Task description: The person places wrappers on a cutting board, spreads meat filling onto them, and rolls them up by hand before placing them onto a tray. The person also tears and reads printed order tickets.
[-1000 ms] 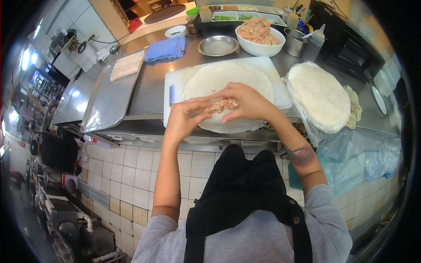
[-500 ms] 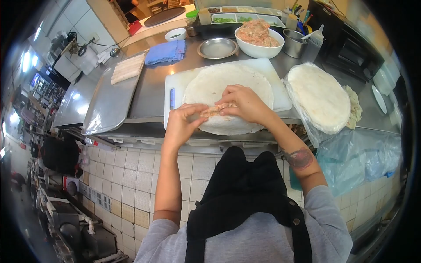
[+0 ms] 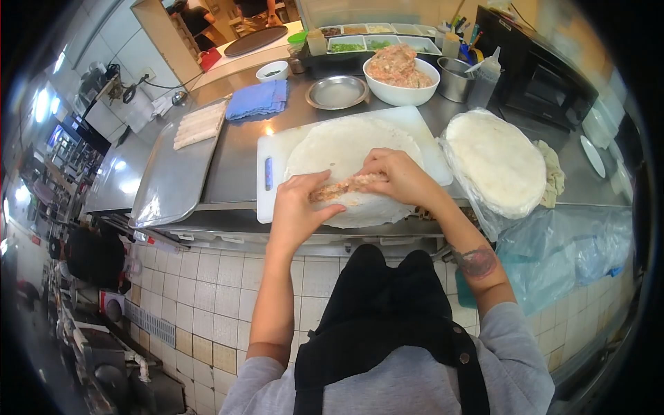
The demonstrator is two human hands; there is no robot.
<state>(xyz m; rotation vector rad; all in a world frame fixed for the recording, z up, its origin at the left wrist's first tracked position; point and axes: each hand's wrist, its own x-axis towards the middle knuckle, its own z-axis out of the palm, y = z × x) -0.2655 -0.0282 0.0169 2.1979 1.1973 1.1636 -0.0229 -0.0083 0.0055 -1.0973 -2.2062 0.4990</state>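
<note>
A strip of pinkish minced filling (image 3: 346,187) lies across the lower part of a round white dough sheet (image 3: 353,142), which rests on a white cutting board (image 3: 432,162). My left hand (image 3: 301,204) is at the strip's left end, its thumb and fingers apart on either side of the filling. At the right end, my right hand (image 3: 395,176) pinches the filling between bent fingers and thumb. Beyond the board stands a white bowl (image 3: 403,93) heaped with the same mince.
Left of the board lies a metal tray (image 3: 169,173) with several pale rolls (image 3: 200,124). A blue cloth (image 3: 256,100) and metal dish (image 3: 337,93) sit behind. On the right is a stack of round sheets (image 3: 494,162) in plastic. Two people are partly visible beyond the opening.
The filling now forms a longer strip, and my hands have moved farther apart. My left thumb and fingers have spread. The view has shifted slightly, showing more beyond the opening.
</note>
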